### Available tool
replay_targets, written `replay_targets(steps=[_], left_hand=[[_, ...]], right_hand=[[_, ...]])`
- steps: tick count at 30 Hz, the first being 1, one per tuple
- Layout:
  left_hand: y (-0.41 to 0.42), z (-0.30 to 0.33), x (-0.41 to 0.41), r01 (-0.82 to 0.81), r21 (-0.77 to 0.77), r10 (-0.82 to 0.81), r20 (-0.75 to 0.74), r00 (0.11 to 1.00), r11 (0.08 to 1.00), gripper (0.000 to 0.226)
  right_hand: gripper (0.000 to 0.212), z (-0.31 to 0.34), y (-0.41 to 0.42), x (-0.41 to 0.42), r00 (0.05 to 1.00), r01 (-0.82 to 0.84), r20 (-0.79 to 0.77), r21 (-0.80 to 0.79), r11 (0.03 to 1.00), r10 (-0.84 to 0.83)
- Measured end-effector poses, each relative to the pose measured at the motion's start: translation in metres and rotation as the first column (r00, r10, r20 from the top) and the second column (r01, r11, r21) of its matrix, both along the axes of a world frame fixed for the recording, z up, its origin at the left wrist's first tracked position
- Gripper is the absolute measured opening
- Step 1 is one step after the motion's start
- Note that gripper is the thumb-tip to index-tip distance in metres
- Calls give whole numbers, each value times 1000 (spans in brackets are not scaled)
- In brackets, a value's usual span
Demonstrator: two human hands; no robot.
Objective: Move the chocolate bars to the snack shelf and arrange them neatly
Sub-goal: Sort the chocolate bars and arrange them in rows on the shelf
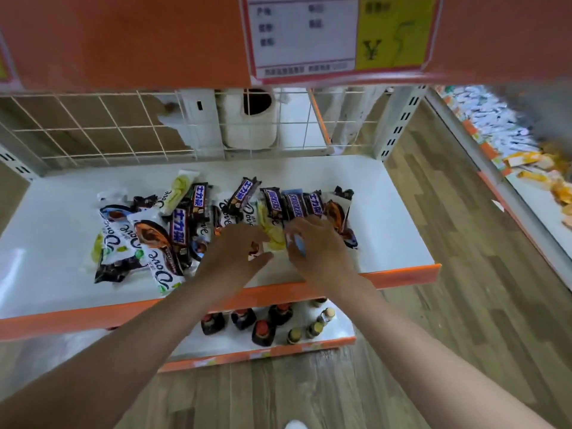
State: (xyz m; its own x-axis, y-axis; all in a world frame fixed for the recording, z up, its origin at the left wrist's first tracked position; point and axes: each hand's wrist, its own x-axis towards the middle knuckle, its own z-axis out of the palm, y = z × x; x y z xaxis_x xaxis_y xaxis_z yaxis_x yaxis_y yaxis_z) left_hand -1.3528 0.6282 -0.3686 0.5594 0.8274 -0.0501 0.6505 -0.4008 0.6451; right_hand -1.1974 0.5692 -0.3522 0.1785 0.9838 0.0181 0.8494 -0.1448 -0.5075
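I see the chocolate bars [216, 224] already on the white snack shelf [387, 236]: a loose, overlapping heap toward its left and middle, and a short tidy row of dark bars [294, 205] toward the right. My left hand [232, 255] hovers with fingers relaxed and apart, holding nothing, while my right hand [315, 246] pinches a small blue-and-white wrapper [297, 243] near the front edge. I judge the bars light, stiff and slick-wrapped, best taken across the long sides; bare room lies at the right edge and front corners, the wire grid [108, 128] closing the back.
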Motion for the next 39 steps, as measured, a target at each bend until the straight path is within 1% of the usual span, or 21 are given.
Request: replay_targets(steps=[3,5,7,9,12,14,15,18,23,25,27,31,33,35,37,39], left_hand=[[10,-5,7,9,17,-9,-42,999,1000,23],[11,-8,13,9,33,-7,-72,997,999,26],[12,-11,18,9,45,-5,-104,995,999,29],[14,-11,24,14,75,-1,-173,985,997,34],[21,-11,31,21,130,14,-265,964,991,53],[25,-14,35,84,155,-26,-343,939,984,65],[27,-16,37,129,165,-56,-385,921,978,67],[29,-22,41,207,156,-112,-470,875,966,65],[19,-28,34,192,196,-91,-433,897,962,61],[12,-29,26,181,220,-72,-430,900,959,61],[6,-29,17,191,254,-63,-439,896,948,60],[-6,-25,2,210,300,-79,-394,915,931,53],[-10,-24,-2,214,337,-87,-355,931,917,42],[-12,-23,-3,201,329,-85,-333,939,923,34],[-11,-21,0,160,306,-46,-347,937,939,37],[-8,-20,5,90,317,20,-328,945,944,48]], right_hand=[[21,-5,15,4,995,95,26,-2,996,-94],[27,-8,21,4,991,126,57,-24,992,-124],[33,-11,26,4,990,130,70,-52,990,-126],[39,-14,29,4,992,113,54,-67,991,-110],[46,-20,32,5,991,107,86,-92,990,-99],[47,-24,32,5,985,115,141,-122,986,-98],[47,-26,31,4,982,117,162,-126,985,-96],[45,-28,29,3,975,111,206,-113,987,-86],[38,-29,22,-2,956,90,286,-96,991,-59],[38,-31,16,-5,943,80,331,-85,993,-47],[38,-33,10,-7,939,76,341,-90,993,-41],[36,-35,-2,-9,951,13,308,-89,996,16],[36,-35,-5,-7,962,-25,270,-61,998,41],[34,-34,-6,-5,972,-12,236,-49,999,23],[39,-33,-2,-3,975,17,221,-67,998,-1],[49,-32,3,-2,972,29,235,-95,995,-6]])
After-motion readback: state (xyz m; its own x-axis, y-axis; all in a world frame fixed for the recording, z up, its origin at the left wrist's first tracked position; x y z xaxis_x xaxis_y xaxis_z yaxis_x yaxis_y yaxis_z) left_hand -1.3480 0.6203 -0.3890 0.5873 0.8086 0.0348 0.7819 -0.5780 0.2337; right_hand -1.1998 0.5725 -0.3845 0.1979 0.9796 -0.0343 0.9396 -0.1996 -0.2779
